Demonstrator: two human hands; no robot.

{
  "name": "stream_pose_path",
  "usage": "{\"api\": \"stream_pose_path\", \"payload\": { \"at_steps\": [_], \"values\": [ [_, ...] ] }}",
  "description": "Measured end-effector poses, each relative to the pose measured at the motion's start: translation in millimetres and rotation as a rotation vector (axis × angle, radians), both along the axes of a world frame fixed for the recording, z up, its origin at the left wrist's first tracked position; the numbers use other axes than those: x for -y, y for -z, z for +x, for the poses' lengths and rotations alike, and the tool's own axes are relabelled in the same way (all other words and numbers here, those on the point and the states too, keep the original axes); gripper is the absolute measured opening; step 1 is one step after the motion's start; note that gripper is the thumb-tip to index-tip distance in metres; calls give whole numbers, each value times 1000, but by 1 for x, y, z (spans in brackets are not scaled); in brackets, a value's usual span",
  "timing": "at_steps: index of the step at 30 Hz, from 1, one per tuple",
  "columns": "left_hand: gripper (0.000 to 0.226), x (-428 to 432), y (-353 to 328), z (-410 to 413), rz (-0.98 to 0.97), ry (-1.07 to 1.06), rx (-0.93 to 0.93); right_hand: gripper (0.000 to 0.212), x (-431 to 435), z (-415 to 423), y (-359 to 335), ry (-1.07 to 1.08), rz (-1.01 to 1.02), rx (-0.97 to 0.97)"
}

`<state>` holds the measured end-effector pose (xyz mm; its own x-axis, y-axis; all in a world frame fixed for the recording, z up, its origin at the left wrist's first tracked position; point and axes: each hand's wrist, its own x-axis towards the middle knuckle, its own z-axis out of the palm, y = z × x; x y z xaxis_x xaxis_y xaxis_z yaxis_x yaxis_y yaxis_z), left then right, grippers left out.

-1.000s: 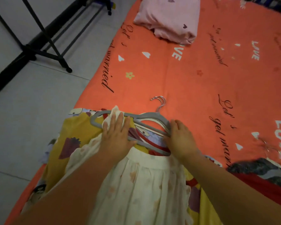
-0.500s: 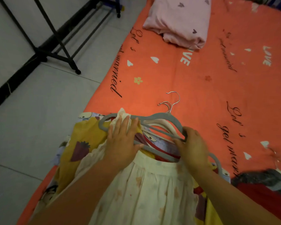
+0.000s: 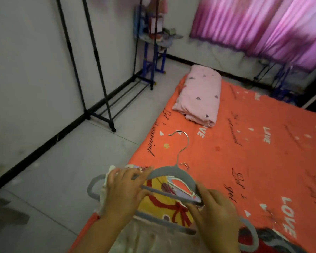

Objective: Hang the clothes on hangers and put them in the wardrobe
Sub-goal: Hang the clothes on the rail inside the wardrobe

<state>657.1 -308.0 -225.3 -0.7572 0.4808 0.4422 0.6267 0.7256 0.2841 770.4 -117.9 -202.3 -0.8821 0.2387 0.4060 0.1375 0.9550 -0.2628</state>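
Raised off the pile since half a second ago, the grey hanger [image 3: 171, 173] tilts above the yellow garment [image 3: 164, 199] on the bed [image 3: 244, 143]. The left hand [image 3: 124, 190] curls its fingers round the hanger's left side and the cream garment [image 3: 104, 198]. The right hand [image 3: 213, 212] pinches the right arm between thumb and fingers. A black clothes rack [image 3: 97, 70] stands well apart, by the wall.

A grey hanger [image 3: 171, 172] with a silver hook is raised at 6 o'clock, its hook pointing towards 12. A pale cream garment [image 3: 150, 240] is bunched at its left end and spreads below. Under it lies a yellow garment [image 3: 164, 201] printed with a red bow. A second grey hanger [image 3: 164, 223] lies beneath. A black clothes rack [image 3: 98, 79] stands at 10 o'clock.
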Motion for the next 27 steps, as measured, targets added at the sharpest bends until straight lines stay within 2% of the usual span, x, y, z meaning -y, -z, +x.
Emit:
{"api": "stream_pose_path", "payload": {
  "at_steps": [3, 7, 10, 14, 18, 21, 27],
  "values": [
    [68, 49, -46, 33, 69, -98, -5, 67, 34, 9, -46, -136, 10, -47],
    [68, 119, -99, 83, 94, -285, -130, 65, 83, 17, -89, -371, -5, -159],
    [52, 169, -131, 136, 136, -447, -258, 65, 124, 31, -108, -560, -85, -199],
    [52, 228, -170, 237, 85, -716, -356, 65, 190, 65, -132, -845, -121, -287],
    [67, 280, -188, 348, 30, -1000, -337, 70, 267, 113, -159, -1147, -117, -388],
    [63, 313, -196, 434, 11, -1195, -351, 76, 328, 158, -175, -1364, -92, -420],
    [58, 367, -201, 594, 73, -1518, -389, 61, 451, 263, -199, -1709, -115, -583]
  ]
}}
